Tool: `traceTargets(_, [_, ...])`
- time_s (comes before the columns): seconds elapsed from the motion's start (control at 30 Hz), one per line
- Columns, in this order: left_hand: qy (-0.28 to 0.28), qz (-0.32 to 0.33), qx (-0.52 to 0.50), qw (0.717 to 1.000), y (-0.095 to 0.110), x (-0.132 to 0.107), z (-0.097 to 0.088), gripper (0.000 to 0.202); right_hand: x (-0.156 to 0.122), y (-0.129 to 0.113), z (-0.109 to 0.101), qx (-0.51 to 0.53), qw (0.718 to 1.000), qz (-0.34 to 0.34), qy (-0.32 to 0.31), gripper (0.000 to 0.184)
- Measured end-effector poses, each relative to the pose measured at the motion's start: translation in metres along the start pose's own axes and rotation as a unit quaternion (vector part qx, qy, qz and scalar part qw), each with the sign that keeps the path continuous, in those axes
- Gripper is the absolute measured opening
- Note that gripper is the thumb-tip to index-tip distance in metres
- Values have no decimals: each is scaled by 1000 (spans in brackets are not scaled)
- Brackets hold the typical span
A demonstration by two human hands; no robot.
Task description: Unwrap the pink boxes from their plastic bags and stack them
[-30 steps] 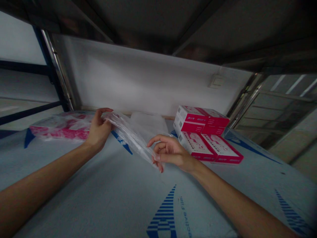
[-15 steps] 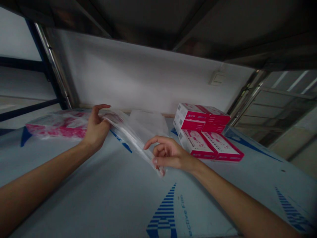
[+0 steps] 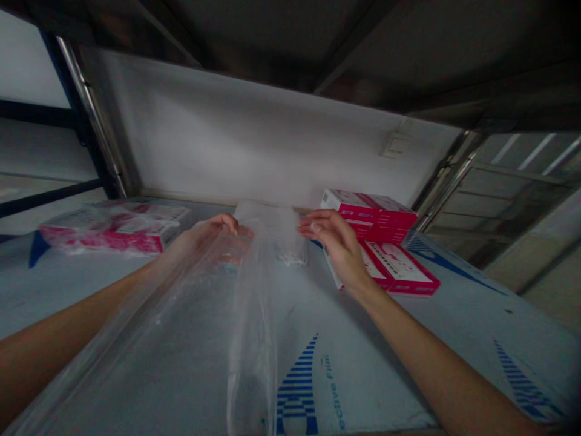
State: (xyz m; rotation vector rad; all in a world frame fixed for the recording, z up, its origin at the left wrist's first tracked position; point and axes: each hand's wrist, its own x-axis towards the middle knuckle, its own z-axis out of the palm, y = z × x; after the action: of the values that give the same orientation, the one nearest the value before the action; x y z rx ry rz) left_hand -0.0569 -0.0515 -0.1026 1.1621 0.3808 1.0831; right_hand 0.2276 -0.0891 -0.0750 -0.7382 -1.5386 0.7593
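A transparent plastic bag [image 3: 252, 315] spreads across the middle of the view, draping over my left forearm and hanging toward me. My left hand [image 3: 211, 237] shows dimly through the plastic, its fingers curled on the film. My right hand [image 3: 334, 238] is raised at the bag's upper right edge, its fingertips next to the plastic. Whether those fingers pinch it is hard to see. Behind my right hand stand pink-and-white boxes [image 3: 398, 269].
A pink-and-white box wrapped in plastic [image 3: 113, 230] lies at the far left on a table covered in blue-printed protective film [image 3: 372, 375]. A white wall [image 3: 254, 133] rises behind, with a metal post [image 3: 93, 118] at left and a glazed panel [image 3: 512, 194] at right.
The bag has opened out and now hangs long over my left forearm. Both hands have risen and moved apart from their earlier pinch on the bag's folded length.
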Motion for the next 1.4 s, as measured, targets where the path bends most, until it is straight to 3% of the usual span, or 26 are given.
traceTargets(0.13, [-102, -35, -34, 994, -8, -4, 7, 13, -7, 3, 10, 25, 988, 108, -108, 36])
traceTargets(0.3, [-103, -16, -30, 994, -5, -4, 12, 12, -15, 0, 22, 112, 965, 192, -141, 61])
traceTargets(0.6, [55, -54, 31, 997, 3, -7, 30, 30, -3, 2, 3, 130, 975, 178, -38, 49])
traceTargets(0.77, [102, -11, 38, 994, 4, -6, 30, 29, 0, 6, -2, 132, 979, 153, -1, 46])
traceTargets(1.0, [77, -27, 32, 996, 4, -9, 31, 16, -1, 5, 2, 126, 968, 211, -38, 63])
traceTargets(1.13, [56, -41, 30, 997, 6, -11, 34, 13, -2, 5, 2, 71, 974, 199, -81, 62])
traceTargets(1.2, [44, -48, 12, 998, 9, -10, 33, 13, -1, 6, 0, 54, 980, 180, -63, 53])
traceTargets(1.3, [27, -37, 9, 999, 12, -9, 30, 29, 4, 9, -7, 49, 986, 161, -6, 45])
traceTargets(1.4, [72, 7, 71, 995, 10, -7, 26, 28, 9, 13, -13, 42, 990, 132, 40, 41])
